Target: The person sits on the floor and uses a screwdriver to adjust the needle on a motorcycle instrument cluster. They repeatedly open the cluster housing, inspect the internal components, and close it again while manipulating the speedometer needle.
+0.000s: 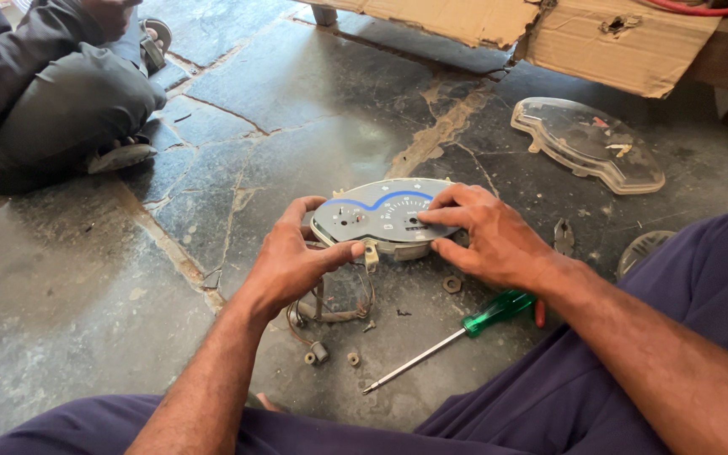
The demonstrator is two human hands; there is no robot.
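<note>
While held just above the cracked stone floor (313, 126), an instrument cluster (378, 217) with a grey dial face and blue arc is gripped at both ends. The left hand (292, 261) is curled around its left edge, thumb pressed on the front rim. The right hand (486, 236) is closed on its right side, fingers laid across the dial. A green-handled screwdriver (465, 329) is seen lying on the floor just below the right wrist. A clear cluster lens cover (587, 143) is lying well apart, upper right. Loose wires (330, 307) are hanging below the cluster.
</note>
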